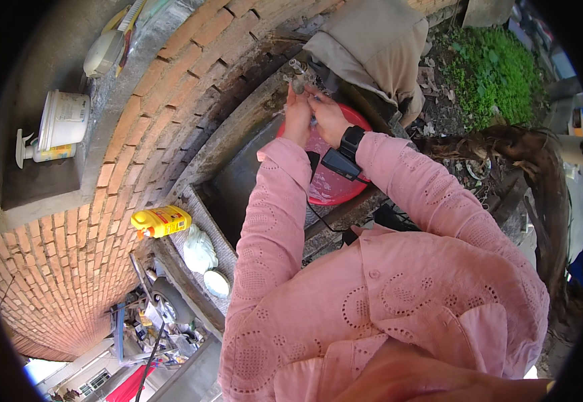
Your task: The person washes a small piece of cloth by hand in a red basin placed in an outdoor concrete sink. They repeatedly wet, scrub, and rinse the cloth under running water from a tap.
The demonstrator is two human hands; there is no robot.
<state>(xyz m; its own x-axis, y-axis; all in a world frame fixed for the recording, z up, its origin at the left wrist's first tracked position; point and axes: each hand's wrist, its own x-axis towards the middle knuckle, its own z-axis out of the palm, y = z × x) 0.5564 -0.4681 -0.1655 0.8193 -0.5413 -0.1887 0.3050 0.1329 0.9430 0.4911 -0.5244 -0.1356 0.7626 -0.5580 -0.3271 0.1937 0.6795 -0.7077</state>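
Observation:
My left hand (297,118) and my right hand (329,119) meet just below a metal tap (299,73). Water splashes about the fingers, which overlap, so whether anything lies between them cannot be made out. Below them, a round red plastic basin (365,118) holds cloudy, foamy water (329,186). The basin stands in a concrete sink (226,176). A black strap with a dark device (350,145) circles my right wrist, and another dark device (313,163) shows at the left wrist.
On the sink's side ledge (226,261) are a yellow pump bottle (161,221), a pale plastic bag (200,249) and a round white lid (216,284). A brick wall (135,135) rises at left, with a niche holding a white tub (65,118). Beige cloth (372,45) drapes beyond the sink.

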